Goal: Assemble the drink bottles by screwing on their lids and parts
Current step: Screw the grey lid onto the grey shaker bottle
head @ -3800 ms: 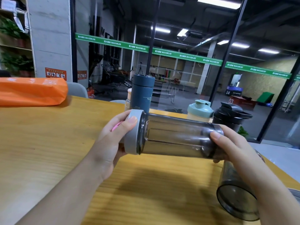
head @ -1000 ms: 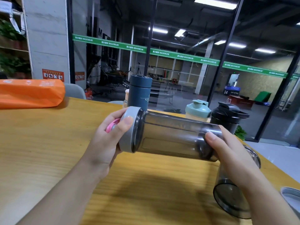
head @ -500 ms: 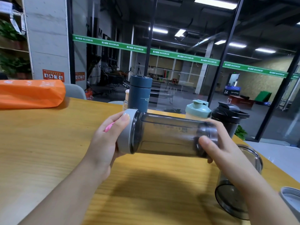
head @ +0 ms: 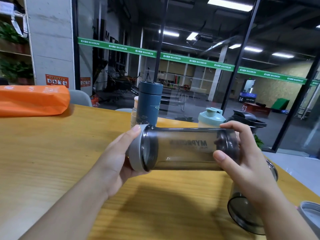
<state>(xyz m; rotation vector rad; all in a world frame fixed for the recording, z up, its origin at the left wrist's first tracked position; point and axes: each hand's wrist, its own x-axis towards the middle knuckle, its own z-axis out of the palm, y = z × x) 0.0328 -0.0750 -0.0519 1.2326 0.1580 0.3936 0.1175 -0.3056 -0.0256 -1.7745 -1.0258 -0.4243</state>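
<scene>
A smoky transparent bottle (head: pixel 183 149) lies on its side in the air above the wooden table (head: pixel 52 153). A grey lid (head: pixel 136 153) caps its left end. My left hand (head: pixel 114 163) grips that lid, fingers wrapped over its rim. My right hand (head: pixel 242 161) grips the bottle's right end, thumb in front and fingers over the top. Printed letters show on the bottle's wall.
A second smoky cup (head: pixel 242 212) lies under my right arm, with a grey lid (head: pixel 311 220) at the right edge. Behind stand a dark blue flask (head: pixel 149 103), a mint-lidded shaker (head: pixel 210 117) and a black-lidded shaker (head: pixel 249 120). An orange bag (head: pixel 32 99) sits far left.
The bottle has turned about its long axis, so the printed letters now face me. My right hand's grip has shifted round its end. The pink part by my left palm is hidden.
</scene>
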